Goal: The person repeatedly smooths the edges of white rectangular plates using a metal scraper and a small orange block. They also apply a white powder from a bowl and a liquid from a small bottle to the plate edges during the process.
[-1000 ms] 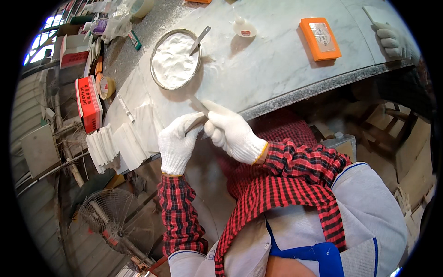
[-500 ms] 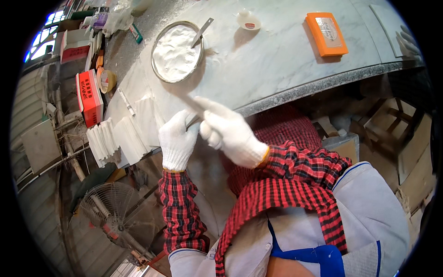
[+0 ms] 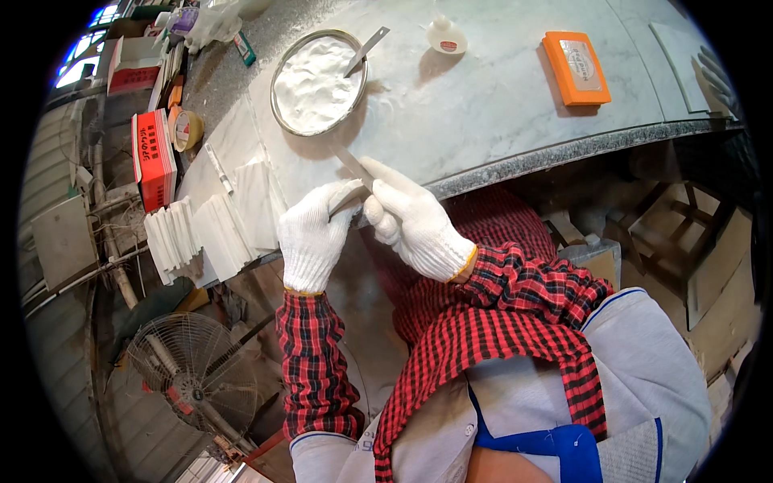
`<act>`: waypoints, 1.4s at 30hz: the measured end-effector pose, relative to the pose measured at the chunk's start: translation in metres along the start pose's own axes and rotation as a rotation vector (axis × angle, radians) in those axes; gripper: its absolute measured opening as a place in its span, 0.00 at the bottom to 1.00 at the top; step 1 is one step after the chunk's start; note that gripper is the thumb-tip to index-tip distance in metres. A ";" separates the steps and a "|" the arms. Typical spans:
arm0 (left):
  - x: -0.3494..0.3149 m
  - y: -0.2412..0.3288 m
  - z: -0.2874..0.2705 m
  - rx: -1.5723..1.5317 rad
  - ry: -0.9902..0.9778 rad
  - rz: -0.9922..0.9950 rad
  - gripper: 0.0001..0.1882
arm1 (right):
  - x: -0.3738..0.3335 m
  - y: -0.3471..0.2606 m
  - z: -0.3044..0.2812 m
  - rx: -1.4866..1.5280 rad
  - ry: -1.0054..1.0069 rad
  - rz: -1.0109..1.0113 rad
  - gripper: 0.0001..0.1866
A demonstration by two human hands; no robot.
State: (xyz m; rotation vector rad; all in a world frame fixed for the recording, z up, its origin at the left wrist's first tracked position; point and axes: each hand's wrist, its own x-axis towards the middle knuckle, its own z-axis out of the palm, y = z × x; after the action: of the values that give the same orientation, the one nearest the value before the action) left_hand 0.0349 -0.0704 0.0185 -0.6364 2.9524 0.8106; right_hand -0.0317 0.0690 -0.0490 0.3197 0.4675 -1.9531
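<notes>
My right hand [image 3: 411, 221], in a white knit glove, is closed on a thin flat grey strip [image 3: 351, 163] that looks like a spatula blade. The strip points up and left toward the tin. My left hand [image 3: 316, 229], gloved the same way, is closed right beside the strip's lower end; whatever lies in its fingers is hidden. Both hands meet just off the table's front edge. Beyond them on the table stands a round tin [image 3: 316, 84] of white paste, with a metal spatula [image 3: 367, 51] stuck in it.
Stacked white strips [image 3: 221, 233] lie on the table's near left corner, beside a red box [image 3: 153, 161] and a tape roll [image 3: 188, 130]. A small white bottle [image 3: 446, 37] and an orange box [image 3: 576, 68] are farther right. A fan [image 3: 193, 382] stands lower left.
My left hand has shifted slightly up and right, closer to the right hand. The strip in my right hand has drawn down a little. The view has moved slightly.
</notes>
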 end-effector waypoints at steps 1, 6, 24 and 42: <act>0.001 0.002 0.000 -0.004 0.006 0.017 0.15 | 0.002 -0.002 -0.003 0.000 -0.013 -0.008 0.25; 0.000 -0.002 0.001 0.049 0.006 0.009 0.15 | -0.011 -0.003 0.020 -0.054 0.037 0.020 0.25; -0.001 -0.005 0.000 0.055 0.036 0.044 0.15 | -0.005 -0.006 0.010 0.097 -0.037 -0.028 0.26; 0.028 -0.022 -0.013 0.119 -0.092 0.380 0.18 | -0.047 -0.138 -0.008 -0.928 -0.041 -0.152 0.14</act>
State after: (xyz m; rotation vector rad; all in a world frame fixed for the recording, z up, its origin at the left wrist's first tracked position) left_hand 0.0187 -0.1049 0.0160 -0.0278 3.0465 0.6497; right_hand -0.1382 0.1617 -0.0111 -0.3586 1.3185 -1.6684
